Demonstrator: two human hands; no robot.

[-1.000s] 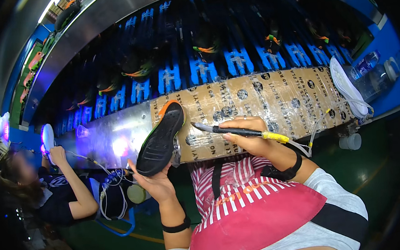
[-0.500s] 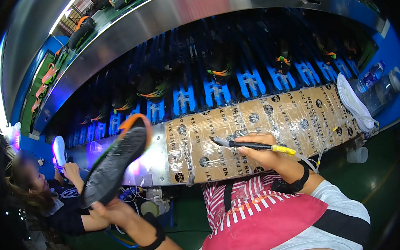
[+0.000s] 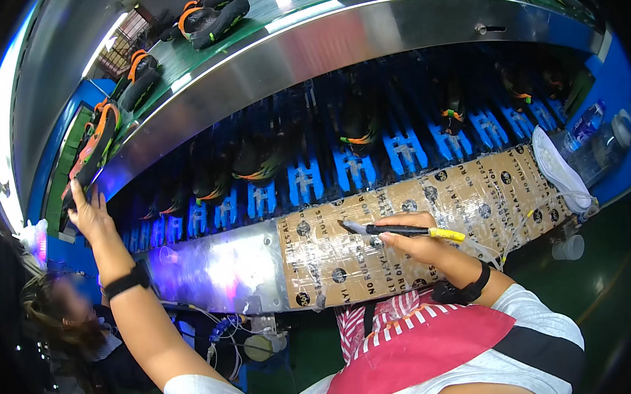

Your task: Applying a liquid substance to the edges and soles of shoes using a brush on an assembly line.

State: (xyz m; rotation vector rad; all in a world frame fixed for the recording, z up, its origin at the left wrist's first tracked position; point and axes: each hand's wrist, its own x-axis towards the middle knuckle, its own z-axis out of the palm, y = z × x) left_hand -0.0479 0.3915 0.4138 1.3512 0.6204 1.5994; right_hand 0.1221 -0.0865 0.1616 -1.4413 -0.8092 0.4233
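Note:
My left hand (image 3: 91, 216) is stretched out to the far left, its fingers spread at the lower end of a black shoe with orange and green trim (image 3: 108, 137). That shoe lies on the left end of the raised green belt (image 3: 172, 90), and the fingertips seem to touch it. In my right hand (image 3: 419, 245) is a brush (image 3: 404, 230) with a black handle, a dark tip and a yellow sleeve leading to a clear tube. It is held above a cardboard-covered worktop (image 3: 378, 276) wrapped in clear film.
Several black and orange shoes (image 3: 214, 22) ride the raised belt. Under it, blue holders (image 3: 304, 183) carry more shoes. A white sole-shaped piece (image 3: 555, 164) lies at the right end, beside plastic bottles (image 3: 587, 122). A co-worker (image 3: 69, 306) is at the left.
My left hand has swung up and left with the black shoe, from over the metal plate to the raised belt. The right hand still holds the brush in nearly the same place.

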